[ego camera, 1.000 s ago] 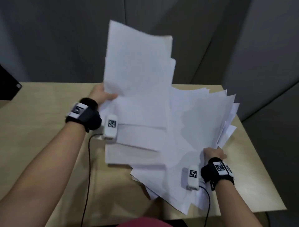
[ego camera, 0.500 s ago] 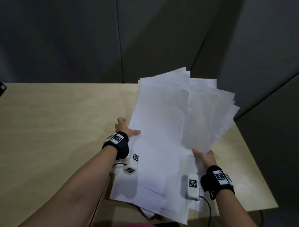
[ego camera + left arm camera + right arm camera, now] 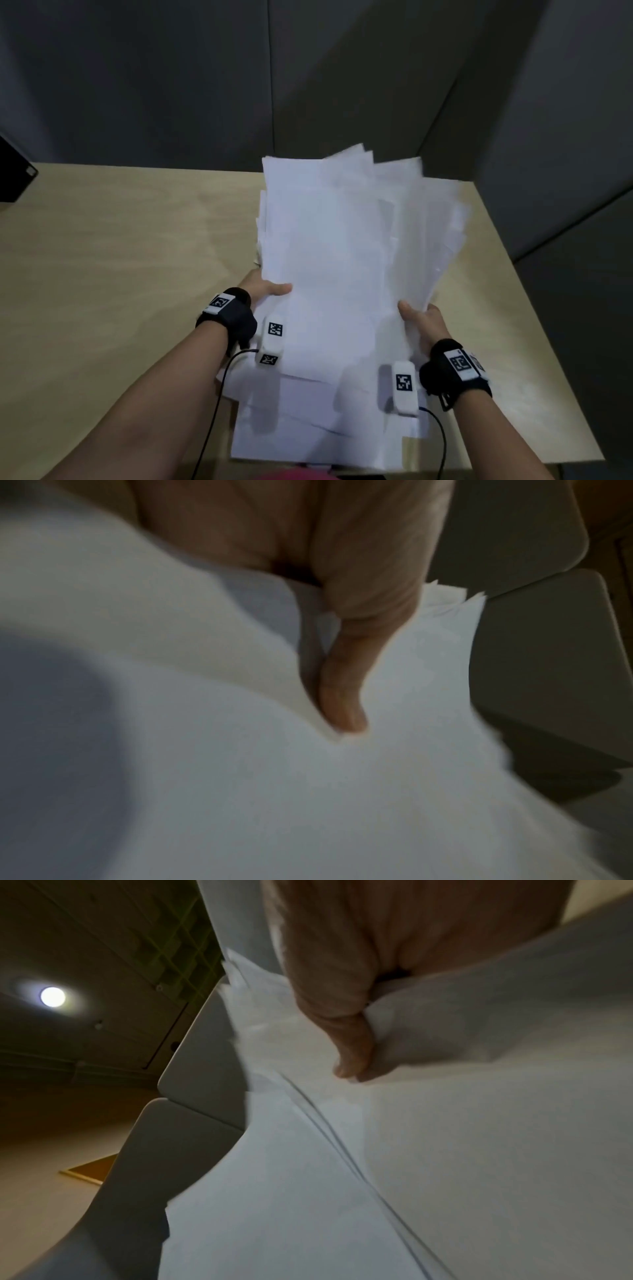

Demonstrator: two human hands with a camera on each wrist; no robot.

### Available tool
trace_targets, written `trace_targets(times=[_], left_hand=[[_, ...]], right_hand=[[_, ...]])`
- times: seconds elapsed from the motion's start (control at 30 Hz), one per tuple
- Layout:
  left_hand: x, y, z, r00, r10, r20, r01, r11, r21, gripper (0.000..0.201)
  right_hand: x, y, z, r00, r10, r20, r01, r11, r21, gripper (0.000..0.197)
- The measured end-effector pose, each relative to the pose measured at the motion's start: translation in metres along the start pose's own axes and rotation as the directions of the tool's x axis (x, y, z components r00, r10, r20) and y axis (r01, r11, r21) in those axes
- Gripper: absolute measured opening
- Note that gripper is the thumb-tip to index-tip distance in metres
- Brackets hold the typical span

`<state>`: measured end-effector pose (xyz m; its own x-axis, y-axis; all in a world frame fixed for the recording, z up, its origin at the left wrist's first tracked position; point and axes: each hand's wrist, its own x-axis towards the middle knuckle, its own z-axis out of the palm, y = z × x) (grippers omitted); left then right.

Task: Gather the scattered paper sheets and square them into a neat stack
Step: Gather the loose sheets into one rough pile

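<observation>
A loose bundle of white paper sheets is held tilted above the right half of the wooden table, its far edges fanned and uneven. My left hand grips the bundle's left edge, thumb on top. My right hand grips its right edge, thumb over the sheets. In the left wrist view the thumb presses onto the paper sheets. In the right wrist view the thumb pinches several layered paper sheets. The fingers under the paper are hidden.
A black object sits at the table's far left edge. Grey partition walls stand behind and to the right of the table. The table's right edge lies just beyond my right hand. Cables run from both wrists toward me.
My left hand brought its raised sheets down and right onto the other pile. Both hands have drawn the sheets together into one narrower bundle.
</observation>
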<state>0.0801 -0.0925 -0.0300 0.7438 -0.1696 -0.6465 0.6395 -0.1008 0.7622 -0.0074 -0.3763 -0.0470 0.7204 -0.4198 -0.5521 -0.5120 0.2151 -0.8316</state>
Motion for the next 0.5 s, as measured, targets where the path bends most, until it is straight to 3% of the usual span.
trace_targets(times=[0.03, 0.2, 0.3, 0.33, 0.4, 0.47, 0.5], left_hand=[[0.000, -0.001, -0.003, 0.998, 0.009, -0.055, -0.009, 1.000, 0.002, 0.048], [0.007, -0.008, -0.037, 0.971, -0.016, -0.239, -0.003, 0.997, -0.078, 0.048], [0.007, -0.008, -0.056, 0.961, -0.067, -0.268, 0.018, 0.983, -0.181, 0.045], [0.008, -0.008, -0.060, 0.960, -0.077, -0.268, 0.019, 0.977, -0.214, 0.044], [0.009, -0.005, -0.066, 0.956, -0.097, -0.277, 0.028, 0.970, -0.243, 0.044], [0.008, -0.001, -0.069, 0.955, -0.094, -0.280, 0.025, 0.971, -0.240, 0.045], [0.009, 0.000, -0.070, 0.955, -0.091, -0.284, 0.024, 0.973, -0.228, 0.045]], right_hand=[[-0.001, -0.001, 0.005, 1.000, 0.005, -0.003, -0.005, 1.000, 0.011, 0.010], [-0.001, 0.002, 0.000, 0.981, 0.127, -0.145, -0.103, 0.982, 0.160, 0.028], [-0.005, 0.014, -0.012, 0.982, 0.048, -0.183, -0.074, 0.988, -0.134, 0.027], [-0.011, 0.018, -0.013, 0.992, 0.024, -0.126, -0.055, 0.968, -0.244, 0.029], [-0.029, 0.019, -0.011, 0.987, 0.119, 0.106, -0.073, 0.928, -0.366, 0.028], [-0.048, 0.007, -0.012, 0.891, 0.330, 0.311, -0.147, 0.859, -0.491, 0.023], [-0.055, -0.004, -0.017, 0.845, 0.410, 0.343, -0.159, 0.805, -0.572, 0.018]])
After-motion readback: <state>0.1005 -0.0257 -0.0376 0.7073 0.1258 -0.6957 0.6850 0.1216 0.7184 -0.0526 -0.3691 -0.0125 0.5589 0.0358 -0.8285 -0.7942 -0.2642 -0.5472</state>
